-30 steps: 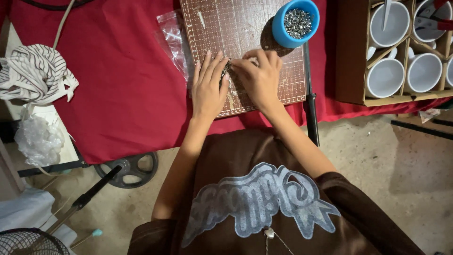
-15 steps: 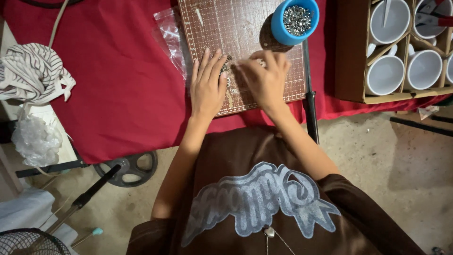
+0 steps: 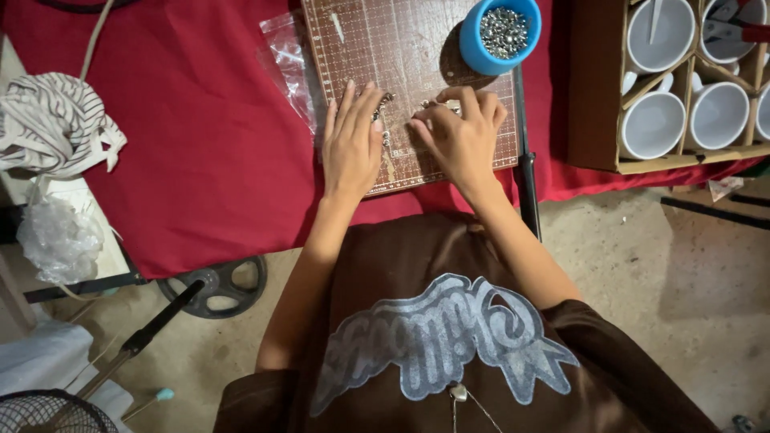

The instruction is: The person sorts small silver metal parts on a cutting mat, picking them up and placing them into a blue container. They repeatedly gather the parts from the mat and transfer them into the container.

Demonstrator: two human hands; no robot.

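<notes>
A brown gridded cutting mat (image 3: 401,40) lies on a red tablecloth (image 3: 200,144). My left hand (image 3: 351,140) rests flat on the mat, fingers spread, its fingertips touching a short metal chain piece (image 3: 383,104). My right hand (image 3: 461,132) is curled beside it, its fingertips pinching small metal links (image 3: 437,104) on the mat. A blue cup (image 3: 499,34) full of small silver rings stands on the mat's far right corner, just beyond my right hand.
A clear plastic bag (image 3: 285,64) lies left of the mat. A cardboard box (image 3: 593,88) holding several white mugs sits at the right. A black rod (image 3: 525,168) runs along the mat's right edge. Striped cloth (image 3: 52,120) lies at far left; a weight plate (image 3: 216,285) is on the floor.
Both hands have slid slightly up the mat, toward the blue cup. The chain piece between them has shifted a little.
</notes>
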